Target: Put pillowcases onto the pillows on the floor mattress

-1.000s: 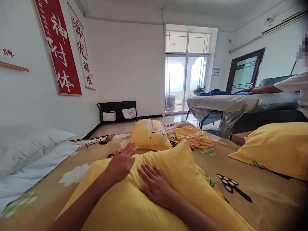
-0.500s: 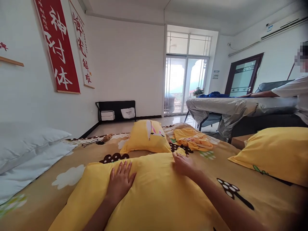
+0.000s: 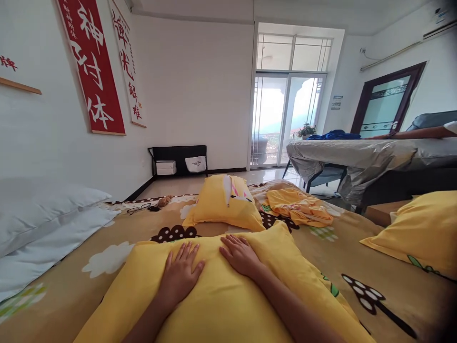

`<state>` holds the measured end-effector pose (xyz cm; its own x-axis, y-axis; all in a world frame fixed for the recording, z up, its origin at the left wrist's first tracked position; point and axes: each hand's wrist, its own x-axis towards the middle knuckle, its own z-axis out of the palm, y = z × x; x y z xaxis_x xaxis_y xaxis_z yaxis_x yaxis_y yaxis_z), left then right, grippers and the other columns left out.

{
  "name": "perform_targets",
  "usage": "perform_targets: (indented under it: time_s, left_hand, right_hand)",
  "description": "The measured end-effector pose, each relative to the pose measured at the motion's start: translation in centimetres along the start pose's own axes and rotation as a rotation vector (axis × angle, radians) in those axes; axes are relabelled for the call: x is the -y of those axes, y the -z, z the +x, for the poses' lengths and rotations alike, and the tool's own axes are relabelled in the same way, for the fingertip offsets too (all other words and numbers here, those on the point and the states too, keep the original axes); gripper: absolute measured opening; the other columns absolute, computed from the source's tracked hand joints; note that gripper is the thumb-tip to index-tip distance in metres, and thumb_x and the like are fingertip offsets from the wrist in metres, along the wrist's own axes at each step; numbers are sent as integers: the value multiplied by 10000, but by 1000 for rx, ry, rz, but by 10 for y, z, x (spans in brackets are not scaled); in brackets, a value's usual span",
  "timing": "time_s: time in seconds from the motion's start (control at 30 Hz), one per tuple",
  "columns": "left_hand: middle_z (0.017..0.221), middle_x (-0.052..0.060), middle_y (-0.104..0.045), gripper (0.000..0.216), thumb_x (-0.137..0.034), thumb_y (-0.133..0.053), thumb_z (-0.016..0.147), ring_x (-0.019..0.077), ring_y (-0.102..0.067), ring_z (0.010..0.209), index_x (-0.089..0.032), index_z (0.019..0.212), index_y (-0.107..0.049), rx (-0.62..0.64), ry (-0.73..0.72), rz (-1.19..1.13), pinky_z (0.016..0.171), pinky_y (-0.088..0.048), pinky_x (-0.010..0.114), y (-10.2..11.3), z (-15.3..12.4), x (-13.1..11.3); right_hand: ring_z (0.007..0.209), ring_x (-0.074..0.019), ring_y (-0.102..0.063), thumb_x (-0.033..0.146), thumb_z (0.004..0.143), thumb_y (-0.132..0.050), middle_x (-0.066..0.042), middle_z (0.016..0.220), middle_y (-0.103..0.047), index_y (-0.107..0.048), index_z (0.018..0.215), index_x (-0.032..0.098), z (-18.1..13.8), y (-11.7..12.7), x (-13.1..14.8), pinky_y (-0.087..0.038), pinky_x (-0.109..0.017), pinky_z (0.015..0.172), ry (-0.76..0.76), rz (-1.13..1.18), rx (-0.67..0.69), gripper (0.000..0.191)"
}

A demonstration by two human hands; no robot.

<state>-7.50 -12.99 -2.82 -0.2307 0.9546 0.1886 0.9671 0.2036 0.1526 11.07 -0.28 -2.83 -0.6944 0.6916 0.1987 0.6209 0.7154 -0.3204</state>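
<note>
A big yellow pillow lies right in front of me on a tan patterned bedspread. My left hand rests flat on the pillow's top with fingers stretched out. My right hand lies flat beside it, near the pillow's far edge, fingers also spread. Neither hand holds anything. Beyond them a second yellow pillow with a rabbit print sits on the bed.
A crumpled yellow pillowcase lies behind the second pillow, a third yellow pillow at right. White pillows stack along the left wall. Another person's arm rests on a silver-covered table at the right.
My right hand has slid left from the pillow's far right corner to lie next to my left hand. The view has turned slightly left.
</note>
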Motion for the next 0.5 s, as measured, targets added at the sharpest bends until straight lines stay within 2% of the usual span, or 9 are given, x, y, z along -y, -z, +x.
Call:
perform_targets:
  time_s: [0.13,0.23,0.4,0.5]
  left_hand:
    - [1514,20,-313,564,-495,-313,934,242,-247,1420,-250,1439,-367,4,1,26,1146,-184,559,0,-1,-1]
    - [1517,24,-306,569,-496,-310,935,244,-242,1422,-247,1443,-361,6,5,36,1147,-176,560,1,-3,-4]
    - [1526,10,-285,572,-506,-303,935,238,-221,1429,-264,1453,-339,24,18,35,1152,-163,555,5,-4,-7]
    - [1531,8,-263,572,-506,-294,938,235,-211,1433,-267,1457,-328,34,19,36,1153,-161,552,8,-5,-8]
  right_hand:
    - [1408,-181,-254,533,969,-187,-44,1490,-381,-439,1405,239,6,7,-41,-155,-416,1139,-62,26,52,583]
    - [1404,-188,-264,529,966,-152,-40,1488,-383,-420,1419,226,6,5,-80,-151,-430,1142,-136,33,79,607]
    - [1407,-226,-257,504,960,-141,-32,1458,-431,-515,1350,250,2,3,-142,-86,-506,1146,-289,19,97,598]
    - [1379,-243,-320,453,951,-181,-69,1438,-457,-549,1323,217,-12,5,-174,-133,-494,1142,-394,-16,61,574]
